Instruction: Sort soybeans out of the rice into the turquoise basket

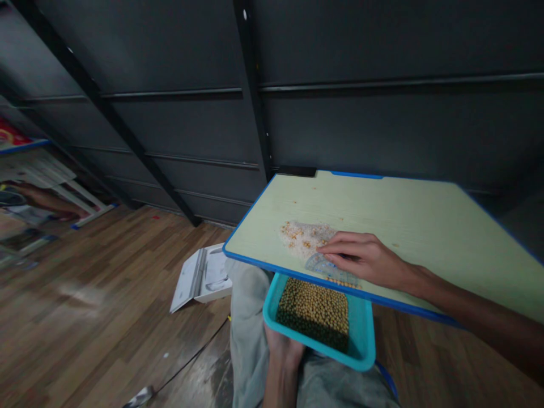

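Observation:
My right hand [365,258] lies on the pale green table [425,226], fingers pressed down on a clear plastic ruler-like scraper [327,266] at the table's near edge. Beside its tip spreads a heap of white grains mixed with yellow beans [304,235]. A few beans sit at the edge under the scraper. Below the edge, my left hand [283,348] holds up a turquoise tray [361,340] from underneath; the tray is filled with yellow beans [317,309]. The left hand's fingers are hidden under the tray.
The table has a blue rim [250,258] and stands against a dark metal wall [340,85]. An open white box [202,277] lies on the wooden floor to the left. Papers and posters [42,187] lie at far left. My knees in grey trousers [249,328] are under the tray.

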